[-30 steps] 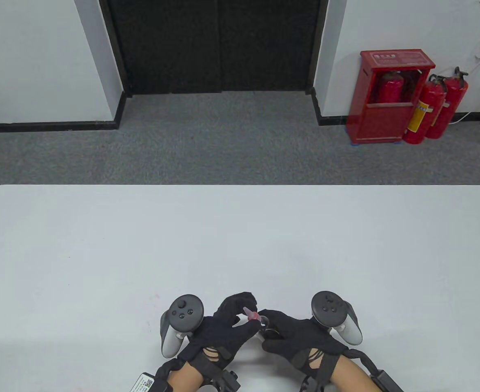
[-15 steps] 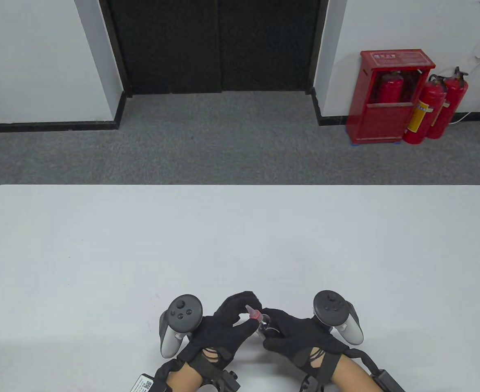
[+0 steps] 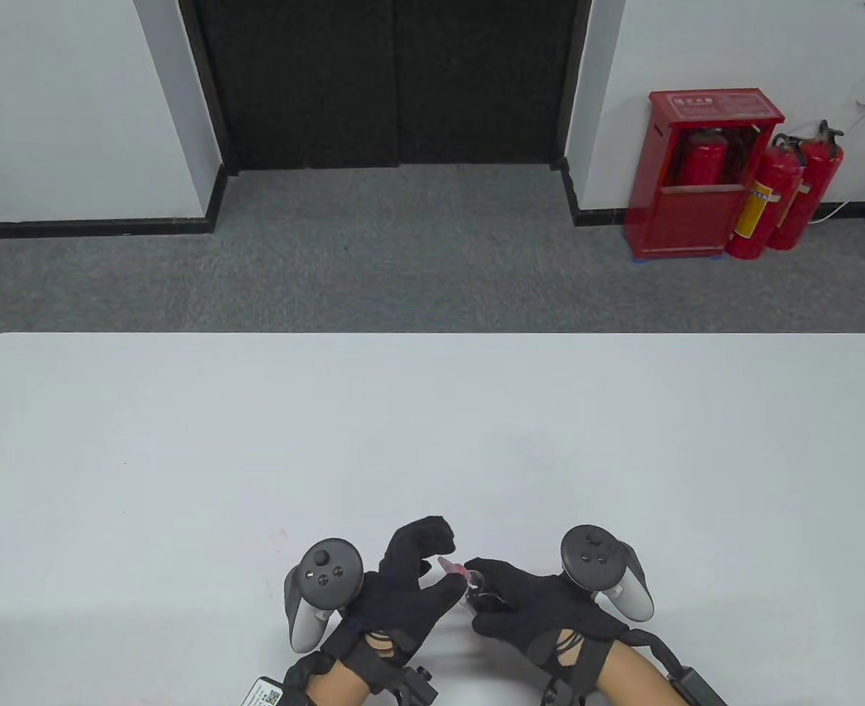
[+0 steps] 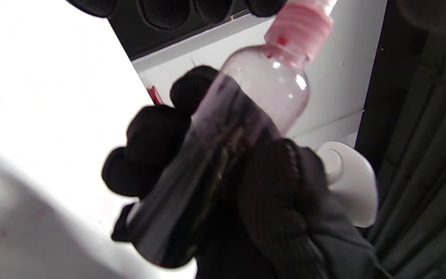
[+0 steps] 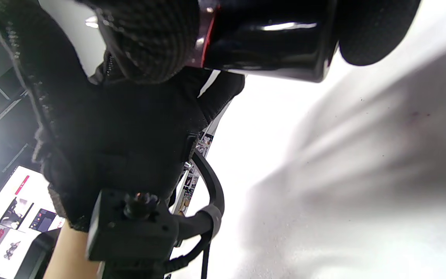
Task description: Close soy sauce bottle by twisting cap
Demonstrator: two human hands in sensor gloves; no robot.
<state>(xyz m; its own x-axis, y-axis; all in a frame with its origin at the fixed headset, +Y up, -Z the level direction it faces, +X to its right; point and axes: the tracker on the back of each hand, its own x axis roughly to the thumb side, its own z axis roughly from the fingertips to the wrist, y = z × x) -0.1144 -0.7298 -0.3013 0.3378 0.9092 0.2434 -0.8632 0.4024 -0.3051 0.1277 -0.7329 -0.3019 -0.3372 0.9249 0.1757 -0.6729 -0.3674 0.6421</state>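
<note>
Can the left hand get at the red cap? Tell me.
Probably yes: the left hand sits right at the red cap, fingertips beside it, while the right hand holds the bottle.

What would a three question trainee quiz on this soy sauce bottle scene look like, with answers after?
1. True or false: the bottle stands upright on the table.
2. Which hand wraps the bottle's body? A) left hand B) right hand
3. Fill in: the ribbed cap is coloured ____.

Key
1. False. It is lifted off the table and tilted.
2. B. The right hand wraps the body, and the left hand's fingers are at the cap.
3. Red. It shows pinkish in the left wrist view.
</note>
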